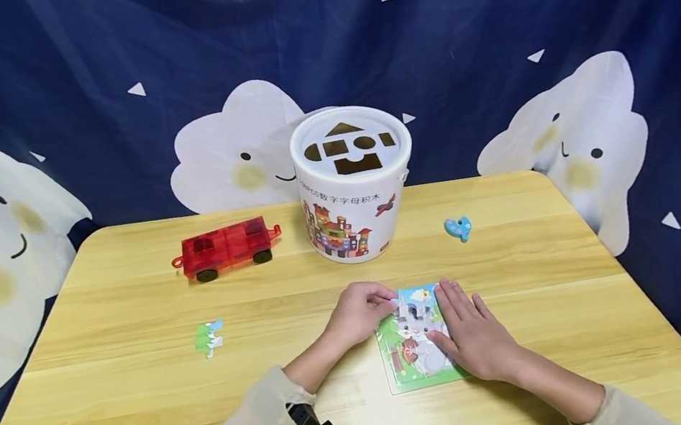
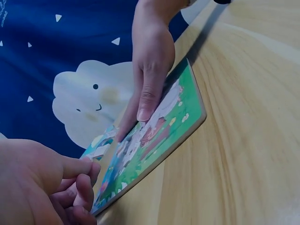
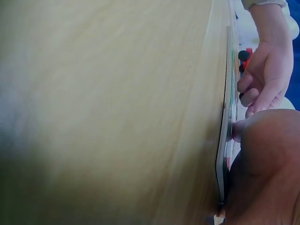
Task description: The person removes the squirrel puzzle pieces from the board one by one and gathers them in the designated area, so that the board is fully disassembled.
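Observation:
A jigsaw puzzle [image 1: 424, 368] in a flat board with a grey animal picture lies on the table. My left hand [image 1: 358, 314] is at its upper left corner, thumb and forefinger pinching the edge of a puzzle piece [image 2: 99, 151]. The fingertips partly hide that piece, and bare tan board shows beside it in the left wrist view. My right hand [image 1: 479, 338] rests on the puzzle's right side with fingers straight and thumb on the picture. A loose puzzle piece [image 1: 208, 338] with a green tree lies to the left, apart from the board.
Behind the puzzle stands a white block bucket [image 1: 349, 204] with shaped holes in its lid. A red toy wagon [image 1: 226, 249] is at the back left, a small blue toy [image 1: 458, 228] at the back right. A dark blue cloud-print curtain [image 1: 420, 34] hangs behind the table [image 1: 113, 411].

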`<move>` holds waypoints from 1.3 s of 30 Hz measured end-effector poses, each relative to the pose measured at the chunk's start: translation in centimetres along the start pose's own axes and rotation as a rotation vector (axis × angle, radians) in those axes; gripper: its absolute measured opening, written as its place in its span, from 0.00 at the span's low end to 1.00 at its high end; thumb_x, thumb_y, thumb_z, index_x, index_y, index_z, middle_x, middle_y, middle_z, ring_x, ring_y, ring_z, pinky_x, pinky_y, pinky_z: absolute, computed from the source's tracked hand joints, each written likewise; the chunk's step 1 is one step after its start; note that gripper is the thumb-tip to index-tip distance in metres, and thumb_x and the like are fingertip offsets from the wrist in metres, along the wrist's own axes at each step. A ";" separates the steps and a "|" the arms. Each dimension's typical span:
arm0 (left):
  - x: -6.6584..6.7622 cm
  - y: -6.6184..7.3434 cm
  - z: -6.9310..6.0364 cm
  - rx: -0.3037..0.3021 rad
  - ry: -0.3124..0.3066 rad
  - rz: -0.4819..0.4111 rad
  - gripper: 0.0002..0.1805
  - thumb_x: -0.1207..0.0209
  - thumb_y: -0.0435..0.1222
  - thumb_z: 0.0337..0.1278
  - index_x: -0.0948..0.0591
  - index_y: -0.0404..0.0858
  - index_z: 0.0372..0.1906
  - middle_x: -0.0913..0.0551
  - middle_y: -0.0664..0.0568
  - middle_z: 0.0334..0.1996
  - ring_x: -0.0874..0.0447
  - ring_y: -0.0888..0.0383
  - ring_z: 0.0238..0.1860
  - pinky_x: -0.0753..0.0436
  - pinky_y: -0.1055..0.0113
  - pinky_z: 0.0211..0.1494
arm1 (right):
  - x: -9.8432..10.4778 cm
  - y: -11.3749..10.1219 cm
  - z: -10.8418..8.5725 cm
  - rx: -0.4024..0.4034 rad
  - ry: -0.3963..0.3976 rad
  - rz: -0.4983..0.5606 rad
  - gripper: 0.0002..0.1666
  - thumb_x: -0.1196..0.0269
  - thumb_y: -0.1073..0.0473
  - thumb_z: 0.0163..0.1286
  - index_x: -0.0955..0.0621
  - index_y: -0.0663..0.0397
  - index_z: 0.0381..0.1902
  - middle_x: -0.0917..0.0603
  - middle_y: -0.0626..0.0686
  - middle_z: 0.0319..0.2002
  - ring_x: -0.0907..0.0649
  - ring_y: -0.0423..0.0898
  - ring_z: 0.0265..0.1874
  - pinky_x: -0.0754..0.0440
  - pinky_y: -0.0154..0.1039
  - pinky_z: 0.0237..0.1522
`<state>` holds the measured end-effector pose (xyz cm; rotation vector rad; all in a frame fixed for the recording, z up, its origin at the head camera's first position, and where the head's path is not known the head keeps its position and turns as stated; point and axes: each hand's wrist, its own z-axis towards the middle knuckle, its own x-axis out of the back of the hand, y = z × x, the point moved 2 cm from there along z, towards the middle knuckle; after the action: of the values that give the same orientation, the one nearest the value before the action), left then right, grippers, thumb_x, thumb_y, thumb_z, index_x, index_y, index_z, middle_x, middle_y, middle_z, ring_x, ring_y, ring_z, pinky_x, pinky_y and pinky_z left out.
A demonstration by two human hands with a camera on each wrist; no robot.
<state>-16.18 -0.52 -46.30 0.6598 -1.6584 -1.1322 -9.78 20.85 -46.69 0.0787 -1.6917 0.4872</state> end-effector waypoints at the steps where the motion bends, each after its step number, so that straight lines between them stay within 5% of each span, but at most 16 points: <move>1: 0.1 0.0 -0.1 -0.007 -0.003 -0.014 0.05 0.34 0.33 0.64 0.11 0.37 0.41 0.12 0.53 0.35 0.16 0.61 0.37 0.18 0.65 0.44 | 0.0 0.0 0.0 -0.001 -0.001 0.003 0.45 0.48 0.43 0.81 0.47 0.71 0.78 0.50 0.68 0.79 0.49 0.64 0.78 0.50 0.67 0.73; 11: 3.2 -0.7 -1.4 -0.040 0.013 -0.041 0.06 0.33 0.33 0.63 0.11 0.36 0.43 0.11 0.52 0.35 0.16 0.62 0.37 0.17 0.65 0.44 | -0.1 0.1 0.0 0.008 -0.007 0.015 0.46 0.49 0.43 0.81 0.48 0.71 0.78 0.51 0.68 0.79 0.50 0.64 0.78 0.51 0.67 0.73; 20: 7.4 -2.3 -3.5 -0.001 0.045 -0.025 0.08 0.34 0.30 0.63 0.12 0.34 0.45 0.12 0.50 0.37 0.16 0.59 0.37 0.16 0.67 0.40 | 0.0 0.1 0.0 0.003 -0.019 0.023 0.46 0.49 0.43 0.81 0.49 0.71 0.78 0.51 0.68 0.79 0.51 0.64 0.78 0.51 0.67 0.73; 35: 15.0 -5.8 -8.0 0.099 0.112 0.128 0.09 0.35 0.31 0.65 0.12 0.33 0.47 0.11 0.49 0.39 0.19 0.59 0.37 0.21 0.69 0.38 | 0.3 -0.1 -0.1 0.003 -0.028 0.016 0.45 0.49 0.43 0.81 0.48 0.72 0.78 0.51 0.69 0.79 0.51 0.65 0.78 0.52 0.68 0.73; 39: 16.8 -6.6 -8.9 0.085 0.144 0.180 0.09 0.35 0.30 0.65 0.13 0.32 0.47 0.11 0.48 0.39 0.21 0.61 0.34 0.22 0.70 0.36 | 0.2 -0.1 0.0 0.005 -0.017 0.024 0.45 0.49 0.43 0.81 0.48 0.72 0.78 0.50 0.70 0.79 0.50 0.65 0.78 0.51 0.68 0.72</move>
<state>-14.74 -20.49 -44.53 0.6174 -1.6142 -0.8699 -9.74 20.83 -46.47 0.0669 -1.7102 0.5102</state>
